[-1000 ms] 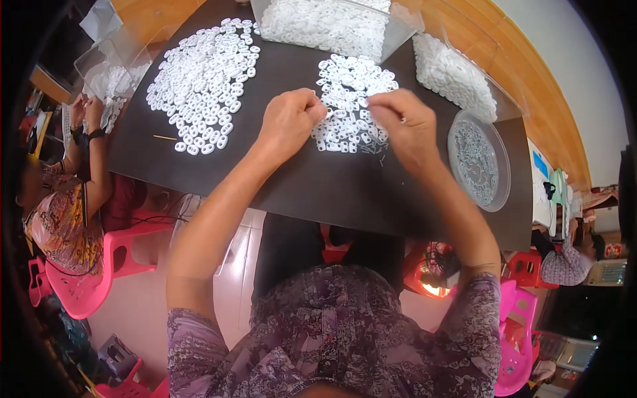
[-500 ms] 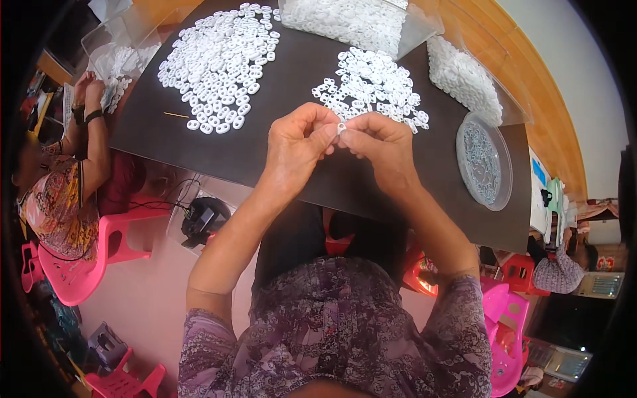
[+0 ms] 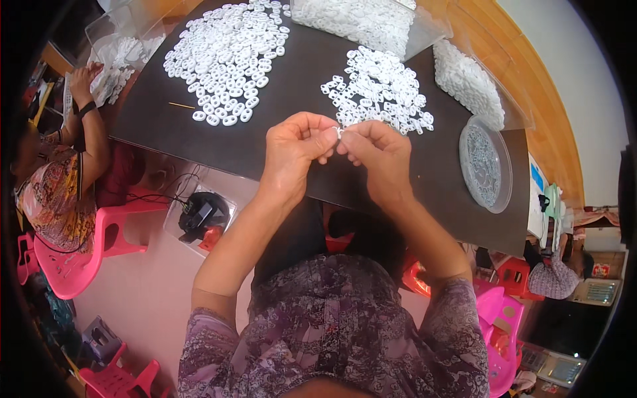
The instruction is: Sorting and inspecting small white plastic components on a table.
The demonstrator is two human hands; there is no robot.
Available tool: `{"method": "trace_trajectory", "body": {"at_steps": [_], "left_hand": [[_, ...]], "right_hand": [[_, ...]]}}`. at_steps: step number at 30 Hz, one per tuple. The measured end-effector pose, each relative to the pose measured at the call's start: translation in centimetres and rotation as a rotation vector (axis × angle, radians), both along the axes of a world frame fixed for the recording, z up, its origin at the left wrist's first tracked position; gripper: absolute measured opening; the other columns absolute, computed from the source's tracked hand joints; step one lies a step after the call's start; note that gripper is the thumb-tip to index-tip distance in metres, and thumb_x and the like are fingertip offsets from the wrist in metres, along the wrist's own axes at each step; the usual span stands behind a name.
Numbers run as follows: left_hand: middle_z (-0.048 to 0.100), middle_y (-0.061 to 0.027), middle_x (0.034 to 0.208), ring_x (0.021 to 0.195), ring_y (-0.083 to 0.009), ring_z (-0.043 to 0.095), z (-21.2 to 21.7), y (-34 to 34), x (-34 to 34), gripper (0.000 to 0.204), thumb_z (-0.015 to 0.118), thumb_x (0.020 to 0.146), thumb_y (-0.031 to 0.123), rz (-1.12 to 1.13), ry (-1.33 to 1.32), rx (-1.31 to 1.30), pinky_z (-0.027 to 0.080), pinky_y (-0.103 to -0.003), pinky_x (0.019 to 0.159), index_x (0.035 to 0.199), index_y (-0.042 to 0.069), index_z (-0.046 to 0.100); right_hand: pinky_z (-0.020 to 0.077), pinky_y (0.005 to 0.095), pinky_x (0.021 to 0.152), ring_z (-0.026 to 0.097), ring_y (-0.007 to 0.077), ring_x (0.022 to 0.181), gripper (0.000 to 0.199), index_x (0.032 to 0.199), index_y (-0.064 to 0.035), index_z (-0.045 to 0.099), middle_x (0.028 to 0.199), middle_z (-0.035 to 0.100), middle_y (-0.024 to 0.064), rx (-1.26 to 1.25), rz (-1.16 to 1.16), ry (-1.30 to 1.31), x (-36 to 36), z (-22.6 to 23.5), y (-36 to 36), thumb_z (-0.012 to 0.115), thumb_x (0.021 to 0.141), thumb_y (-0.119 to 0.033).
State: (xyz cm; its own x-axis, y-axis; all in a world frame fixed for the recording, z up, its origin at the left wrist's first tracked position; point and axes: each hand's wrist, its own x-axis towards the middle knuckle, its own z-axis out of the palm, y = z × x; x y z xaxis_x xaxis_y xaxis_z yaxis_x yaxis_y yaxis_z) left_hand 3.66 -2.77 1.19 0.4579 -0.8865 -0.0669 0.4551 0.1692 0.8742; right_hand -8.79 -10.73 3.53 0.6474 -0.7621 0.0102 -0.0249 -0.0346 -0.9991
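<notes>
Over the near part of the dark table, my left hand (image 3: 296, 151) and my right hand (image 3: 377, 154) meet fingertip to fingertip. Both pinch a small white plastic piece (image 3: 339, 132) between thumbs and forefingers; most of it is hidden by the fingers. Just beyond my right hand lies a pile of small white plastic pieces with holes (image 3: 381, 89). Farther left spreads a larger pile of white oval two-hole pieces (image 3: 229, 60). To the right of my right hand, a round clear dish (image 3: 502, 192) holds many small metal parts.
Clear bins of white pieces stand at the table's far side (image 3: 352, 23) and far right (image 3: 468, 83). A thin yellow stick (image 3: 181, 105) lies left of the oval pile. At the left, another person (image 3: 60, 186) sits on a pink chair (image 3: 109, 232), hands at white pieces.
The small white piece has turned between my fingertips, and less of it shows. My view has shifted slightly. The other person's hands have moved a little.
</notes>
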Motion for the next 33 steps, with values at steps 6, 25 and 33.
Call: {"method": "trace_trajectory", "body": {"at_steps": [6,25,33], "left_hand": [[0.057,-0.0022,0.075,0.066,-0.0086,0.052,0.6,1.0,-1.7,0.006,0.06,0.086,0.004,0.248,-0.129,-0.087,0.042,-0.022,0.061,0.089,-0.001,0.061],[0.06,-0.0045,0.076,0.065,-0.01,0.056,-0.6,2.3,0.0,0.013,0.06,0.086,0.004,0.169,-0.615,-0.037,0.045,-0.022,0.058,0.097,-0.002,0.063],[0.063,-0.0075,0.079,0.063,-0.0089,0.057,-1.5,1.6,-0.2,0.012,0.059,0.09,0.009,0.055,-0.106,-0.059,0.046,-0.02,0.059,0.096,-0.001,0.058]], "right_hand": [[0.0414,0.019,0.06,0.053,0.0055,0.066,0.01,0.085,-0.0004,0.063,0.075,0.063,0.0023,-0.061,-0.029,-0.014,0.4,-0.9,1.3,0.061,0.084,-0.01],[0.0413,0.0194,0.062,0.052,0.0044,0.067,0.006,0.081,0.0012,0.067,0.075,0.062,-0.0017,-0.362,-0.144,0.148,-3.5,0.2,-7.6,0.064,0.079,-0.004],[0.0424,0.0219,0.061,0.054,0.0069,0.067,0.009,0.084,0.0003,0.067,0.074,0.062,0.002,-0.707,-0.153,0.478,-8.1,-1.6,-6.8,0.067,0.076,-0.002]]}}
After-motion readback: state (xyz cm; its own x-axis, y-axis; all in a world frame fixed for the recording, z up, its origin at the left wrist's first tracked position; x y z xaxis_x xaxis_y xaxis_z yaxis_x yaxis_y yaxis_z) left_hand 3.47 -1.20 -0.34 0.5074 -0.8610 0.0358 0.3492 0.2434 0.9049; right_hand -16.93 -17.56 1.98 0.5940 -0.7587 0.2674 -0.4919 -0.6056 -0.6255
